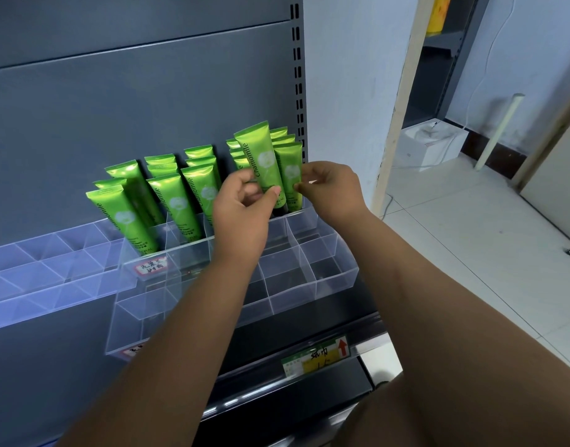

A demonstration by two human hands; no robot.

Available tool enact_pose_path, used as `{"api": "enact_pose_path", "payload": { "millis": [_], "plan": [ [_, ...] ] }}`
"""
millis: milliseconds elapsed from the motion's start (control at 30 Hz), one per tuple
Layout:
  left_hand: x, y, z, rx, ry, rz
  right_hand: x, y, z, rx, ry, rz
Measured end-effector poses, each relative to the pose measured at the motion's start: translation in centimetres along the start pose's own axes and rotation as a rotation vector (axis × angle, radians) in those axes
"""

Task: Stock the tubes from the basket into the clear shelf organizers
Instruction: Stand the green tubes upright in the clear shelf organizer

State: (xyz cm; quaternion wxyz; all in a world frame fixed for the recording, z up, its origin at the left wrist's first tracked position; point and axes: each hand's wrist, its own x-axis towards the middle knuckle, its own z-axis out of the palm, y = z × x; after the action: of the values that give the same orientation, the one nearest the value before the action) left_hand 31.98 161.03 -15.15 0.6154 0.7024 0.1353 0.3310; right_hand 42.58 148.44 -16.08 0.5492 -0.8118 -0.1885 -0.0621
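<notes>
held tube is kept upright, crimp end up, judged ready for lowering into the clear organizer cell just below the left grip, which is clamped on its lower body by thumb and fingers. right grip is curled, tips touching the neighbouring tube beside it; a pinch cannot be confirmed. stocked tubes stand left of the left grip

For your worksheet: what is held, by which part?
Left hand grips a green plastic Chamomile tube by its lower body; right hand pinches the neighbouring green tube at its edge.
</notes>
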Motion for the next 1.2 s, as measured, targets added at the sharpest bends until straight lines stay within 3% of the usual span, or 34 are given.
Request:
{"api": "enact_pose_path", "payload": {
  "millis": [900, 1100, 1200],
  "plan": [
    [-0.2, 0.0, -0.1, 0.044, -0.053, 0.039, -0.5, -0.8, -0.4, -0.042, -0.028, 0.063],
    [-0.3, -0.1, -0.2, 0.062, -0.039, 0.070, -1.2, -1.7, -1.1, -0.275, -0.006, -0.015],
    [-0.3, 0.0, -0.2, 0.084, -0.042, 0.115, -2.2, -3.0, -1.7, -0.250, 0.029, -0.100]
  ]
}}
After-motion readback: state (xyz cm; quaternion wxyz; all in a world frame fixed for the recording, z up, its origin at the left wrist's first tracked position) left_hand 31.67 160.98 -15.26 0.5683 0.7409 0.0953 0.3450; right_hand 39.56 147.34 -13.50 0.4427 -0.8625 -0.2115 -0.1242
